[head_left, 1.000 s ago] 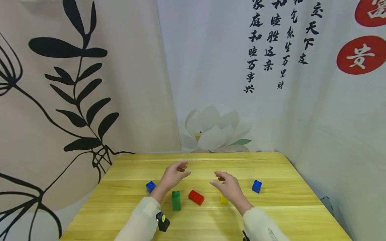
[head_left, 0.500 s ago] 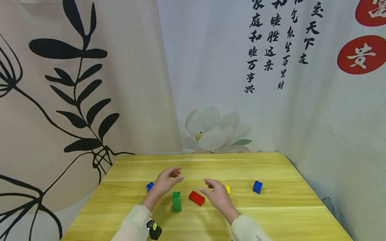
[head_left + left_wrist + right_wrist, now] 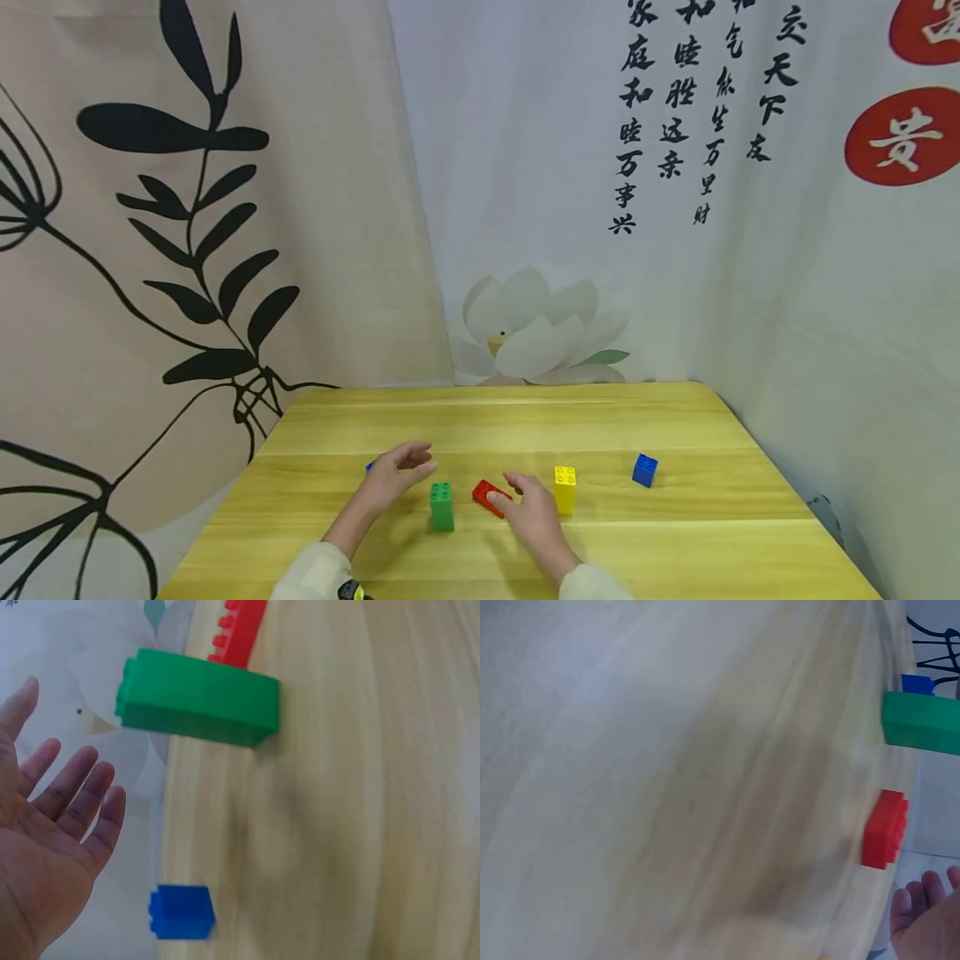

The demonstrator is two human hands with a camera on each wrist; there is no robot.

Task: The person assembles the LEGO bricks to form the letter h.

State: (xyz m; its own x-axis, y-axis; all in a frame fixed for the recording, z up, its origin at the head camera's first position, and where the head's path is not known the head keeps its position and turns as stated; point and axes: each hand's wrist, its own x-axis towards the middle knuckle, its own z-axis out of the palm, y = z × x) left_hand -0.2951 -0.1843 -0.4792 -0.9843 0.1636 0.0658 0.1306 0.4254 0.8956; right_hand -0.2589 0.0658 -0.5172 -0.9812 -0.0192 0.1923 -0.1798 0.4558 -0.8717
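Note:
In the head view my left hand (image 3: 388, 479) hovers left of an upright green block (image 3: 442, 507), its fingers loosely bent and holding nothing. A blue block (image 3: 184, 912) lies mostly behind that hand in the head view but shows whole in the left wrist view. My right hand (image 3: 534, 515) is by the red block (image 3: 489, 497), its thumb covering part of it from above. In the right wrist view the red block (image 3: 885, 829) appears apart from the fingers. Just right of this hand stands a tall yellow block (image 3: 565, 490).
A second blue block (image 3: 644, 470) sits farther right on the wooden table (image 3: 712, 542). Behind the table's far edge hangs a printed curtain (image 3: 525, 208) with a lotus, leaves and writing.
Both hands have moved left and nearer the person. The right hand has come from in front of the yellow block to the red one, uncovering the yellow block. The blocks stay in place.

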